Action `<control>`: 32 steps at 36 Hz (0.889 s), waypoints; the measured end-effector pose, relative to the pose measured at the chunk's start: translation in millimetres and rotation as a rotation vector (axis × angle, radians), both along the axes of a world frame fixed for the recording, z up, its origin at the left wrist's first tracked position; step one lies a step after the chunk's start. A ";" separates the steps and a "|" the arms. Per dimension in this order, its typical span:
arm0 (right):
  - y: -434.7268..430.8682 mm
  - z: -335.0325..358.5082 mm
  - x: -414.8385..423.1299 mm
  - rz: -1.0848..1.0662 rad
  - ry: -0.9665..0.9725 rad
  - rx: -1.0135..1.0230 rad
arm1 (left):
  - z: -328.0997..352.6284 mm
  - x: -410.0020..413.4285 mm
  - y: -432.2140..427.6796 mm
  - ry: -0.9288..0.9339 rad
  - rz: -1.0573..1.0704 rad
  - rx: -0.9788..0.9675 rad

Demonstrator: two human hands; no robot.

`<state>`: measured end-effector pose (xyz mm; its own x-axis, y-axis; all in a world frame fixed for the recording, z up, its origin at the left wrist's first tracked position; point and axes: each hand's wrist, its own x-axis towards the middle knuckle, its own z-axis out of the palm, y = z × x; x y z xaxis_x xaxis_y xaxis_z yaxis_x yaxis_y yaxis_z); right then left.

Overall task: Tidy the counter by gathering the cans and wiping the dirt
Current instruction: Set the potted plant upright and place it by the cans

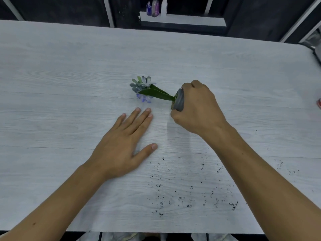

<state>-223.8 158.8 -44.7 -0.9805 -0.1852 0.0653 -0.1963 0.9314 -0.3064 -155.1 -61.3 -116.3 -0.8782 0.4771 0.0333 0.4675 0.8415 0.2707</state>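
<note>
A small grey flower pot (179, 101) lies tipped on its side in the middle of the pale wood counter (69, 75). Its green leaves and blue-white flowers (142, 88) point left. My right hand (198, 108) is closed around the pot from above. To the left of the pot, my left hand (125, 143) rests flat on the counter, fingers spread, holding nothing. Dark specks of dirt (184, 185) are scattered over the counter near the front edge, between my forearms. A red object (319, 103), possibly a can, shows only partly at the right edge.
More dirt specks (284, 166) lie at the front right. Beyond the counter's far edge, a white shelf (182, 20) carries purple and clear bottles (154, 7). A dark object (317, 49) sits at the far right corner.
</note>
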 end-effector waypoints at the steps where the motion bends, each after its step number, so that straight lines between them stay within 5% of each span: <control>1: 2.5 -2.3 1.1 -0.010 0.006 -0.038 | 0.3 -0.2 0.1 0.000 0.000 0.004; 13: 44.1 -8.0 32.5 -0.238 -0.011 -0.702 | 9.1 -0.8 5.0 -0.040 0.029 0.089; 32: 191.2 -2.5 69.2 -0.436 0.131 -0.947 | 47.8 -40.5 137.0 -0.057 -0.082 0.152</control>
<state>-154.6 350.0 -47.1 -0.9246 0.3650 0.1095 0.0143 0.3202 -0.9472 -195.5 75.7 -68.4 -0.8391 0.5405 0.0614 0.5130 0.7487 0.4199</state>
